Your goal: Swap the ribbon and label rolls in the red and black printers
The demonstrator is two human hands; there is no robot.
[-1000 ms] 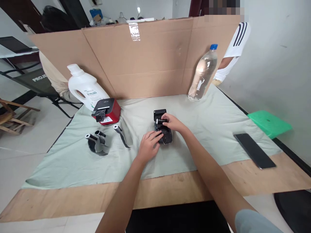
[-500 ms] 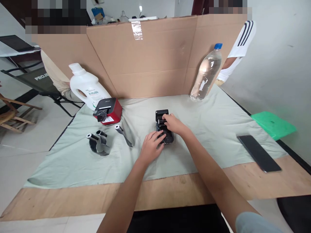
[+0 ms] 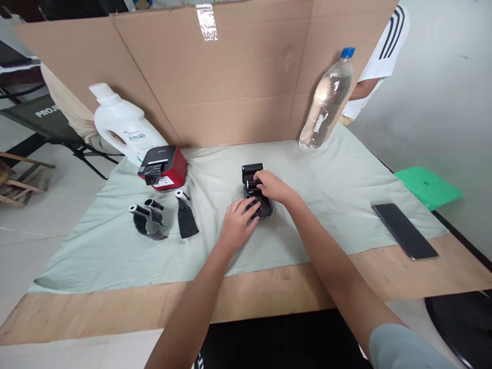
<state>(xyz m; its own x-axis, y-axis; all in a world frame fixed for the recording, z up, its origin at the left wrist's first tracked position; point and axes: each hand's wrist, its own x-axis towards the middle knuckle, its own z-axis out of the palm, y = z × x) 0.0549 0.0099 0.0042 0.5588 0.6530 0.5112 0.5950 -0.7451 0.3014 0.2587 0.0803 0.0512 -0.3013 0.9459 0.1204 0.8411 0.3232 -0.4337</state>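
A small black printer-like device (image 3: 265,209) lies on the cloth with its lid (image 3: 252,172) raised at the far side. My left hand (image 3: 237,220) steadies its left and near side, fingers stretched over the edge and thumb low at the front. The fingers of my right hand (image 3: 272,185) are bent into the upper part, closed on a dark roll (image 3: 252,184) with a white core end. My fingertips partly hide the roll and the inside. To the left, a black ribbon strip on a white-cored roll (image 3: 186,218) lies near another curled black ribbon with two rolls (image 3: 148,223).
Behind the ribbons stand a red and black printer (image 3: 175,166) and a white jug (image 3: 126,125). A water bottle (image 3: 326,105) leans on the cardboard screen (image 3: 234,66). A phone (image 3: 403,230) lies at right, near a green plastic sheet (image 3: 428,187). People sit behind the screen.
The view has tilted down and shifted slightly. The single ribbon strip now shows its broad face instead of its edge. Both hands stay at the black device, nearly unmoved.
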